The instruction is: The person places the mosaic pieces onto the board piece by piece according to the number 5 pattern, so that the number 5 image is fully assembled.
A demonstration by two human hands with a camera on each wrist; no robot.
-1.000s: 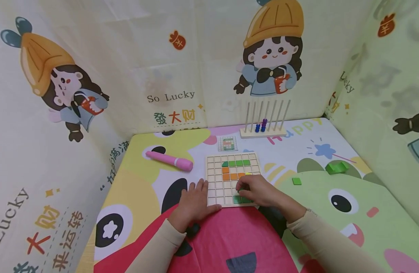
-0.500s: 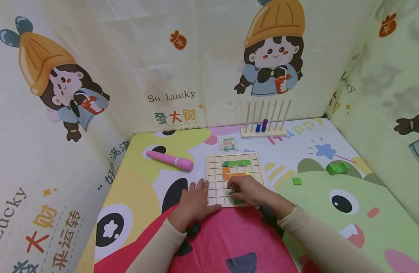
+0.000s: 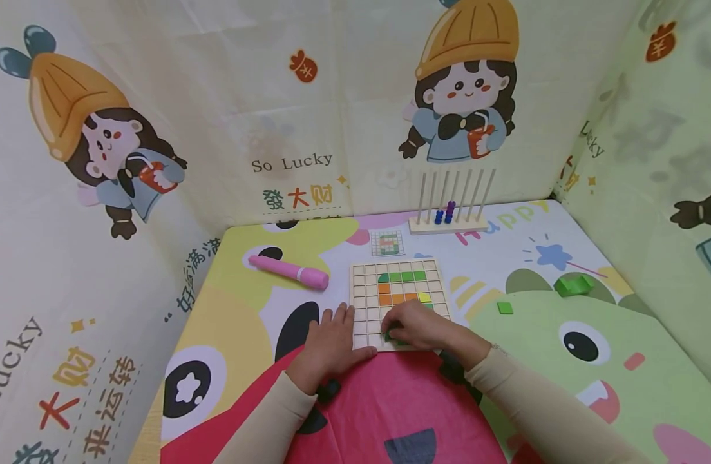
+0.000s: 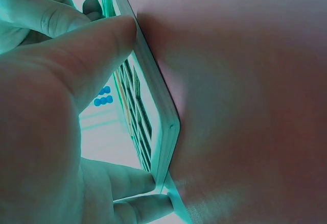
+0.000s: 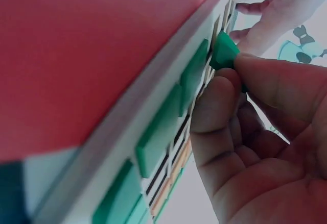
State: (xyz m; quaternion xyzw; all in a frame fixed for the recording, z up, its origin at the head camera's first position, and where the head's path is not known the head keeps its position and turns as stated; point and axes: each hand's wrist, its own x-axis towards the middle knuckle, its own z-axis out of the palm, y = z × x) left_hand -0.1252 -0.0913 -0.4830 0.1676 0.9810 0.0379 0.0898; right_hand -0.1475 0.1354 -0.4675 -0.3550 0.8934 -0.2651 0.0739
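A wooden grid board (image 3: 364,283) lies on the table, holding a row of green tiles (image 3: 407,276), several orange tiles (image 3: 384,299) and a yellow tile (image 3: 425,297). Over its lower part, my right hand (image 3: 419,324) pinches a small green tile (image 5: 223,50) between thumb and index finger; the tile is tilted at the board's surface. More green tiles (image 5: 158,132) sit along the near edge, partly hidden by that hand in the head view. My left hand (image 3: 328,345) rests at the near left corner, fingers along the left side and thumb against the near edge.
A pattern card (image 3: 387,243) lies behind the board, and a pegged bead stand (image 3: 448,224) is at the back. To the left lies a pink microphone-shaped toy (image 3: 288,271). On the right are a loose green tile (image 3: 505,308) and a green block-like object (image 3: 573,285).
My right hand has shifted left and slightly down across the board with the green tile, uncovering the yellow tile. The left hand has stayed in place.
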